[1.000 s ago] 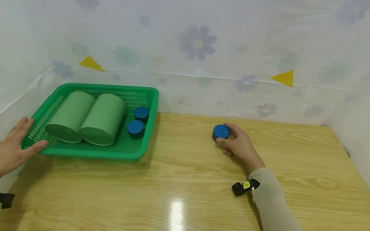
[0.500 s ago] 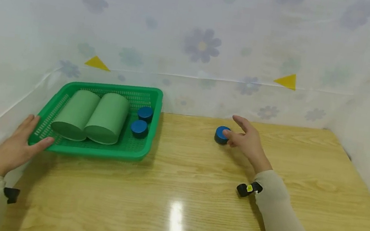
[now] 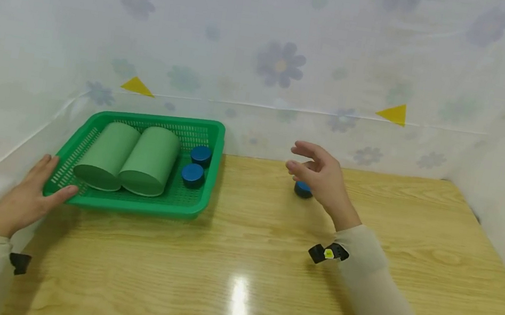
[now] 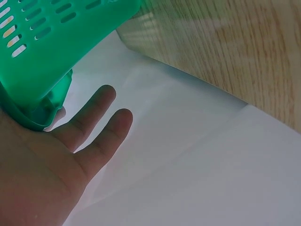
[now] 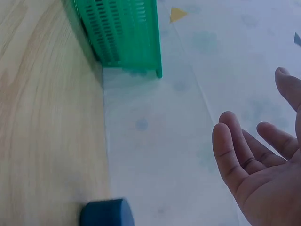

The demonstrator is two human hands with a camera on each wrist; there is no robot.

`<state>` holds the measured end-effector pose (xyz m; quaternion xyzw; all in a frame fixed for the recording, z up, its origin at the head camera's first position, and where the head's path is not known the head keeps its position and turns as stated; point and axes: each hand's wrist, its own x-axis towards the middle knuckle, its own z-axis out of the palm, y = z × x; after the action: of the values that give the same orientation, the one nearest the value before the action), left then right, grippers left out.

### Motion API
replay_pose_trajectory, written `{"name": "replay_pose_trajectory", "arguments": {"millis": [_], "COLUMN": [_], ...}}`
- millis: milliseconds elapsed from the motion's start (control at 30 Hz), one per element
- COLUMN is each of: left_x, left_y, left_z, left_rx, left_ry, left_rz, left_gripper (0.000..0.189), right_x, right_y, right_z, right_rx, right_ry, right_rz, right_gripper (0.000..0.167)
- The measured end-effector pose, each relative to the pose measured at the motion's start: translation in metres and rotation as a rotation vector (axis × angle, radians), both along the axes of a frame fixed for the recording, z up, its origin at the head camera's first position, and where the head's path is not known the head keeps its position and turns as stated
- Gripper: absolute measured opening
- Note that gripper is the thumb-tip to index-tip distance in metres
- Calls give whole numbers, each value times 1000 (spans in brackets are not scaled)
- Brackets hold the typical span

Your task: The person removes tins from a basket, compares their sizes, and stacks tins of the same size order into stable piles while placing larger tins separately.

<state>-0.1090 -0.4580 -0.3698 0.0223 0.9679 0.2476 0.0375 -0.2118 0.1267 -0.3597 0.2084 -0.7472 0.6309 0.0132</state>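
A green plastic basket (image 3: 138, 210) sits at the left of the table, with two pale green rounded blocks (image 3: 110, 151) and two short blue cylinders (image 3: 193, 175) inside. My left hand (image 3: 23, 200) rests against its near-left corner, thumb over the front rim. In the left wrist view, that corner lies in the crook of the thumb and the other fingers (image 4: 106, 141) extend outside. Another short blue cylinder (image 3: 303, 190) stands on the table at the right. My right hand (image 3: 320, 175) hovers above it, fingers loosely bent and nothing in them, partly covering the cylinder from the head view.
The wooden table (image 3: 239, 252) runs back to a flower-patterned white curtain (image 3: 270, 31), with more white sheeting at both sides. Two yellow triangles (image 3: 138, 86) mark the curtain behind. A black wrist strap (image 3: 328, 253) sits on the right sleeve.
The right hand has let go of the blue cylinder and risen above it, leaving it standing on the table. The left hand stays at the basket corner, while the head view has shifted slightly.
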Motion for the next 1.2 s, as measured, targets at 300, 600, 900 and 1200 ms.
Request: {"name": "replay_pose_trajectory", "arguments": {"millis": [300, 600, 900, 1200], "left_x": [0, 0, 0, -1], "left_y": [-1, 1, -1, -1], "left_z": [-2, 0, 2, 1], "left_rx": [-4, 6, -14, -5], "left_ry": [7, 20, -17, -19], "left_rz": [5, 2, 8, 11], "left_gripper": [89, 88, 89, 91], "right_x": [-1, -1, -4, -7], "right_y": [-32, -58, -88, -114], "right_z": [15, 26, 28, 27], "right_rx": [74, 61, 73, 95], "right_ry": [43, 65, 65, 64], "right_rz": [54, 79, 144, 182], "right_gripper": [53, 51, 52, 52]}}
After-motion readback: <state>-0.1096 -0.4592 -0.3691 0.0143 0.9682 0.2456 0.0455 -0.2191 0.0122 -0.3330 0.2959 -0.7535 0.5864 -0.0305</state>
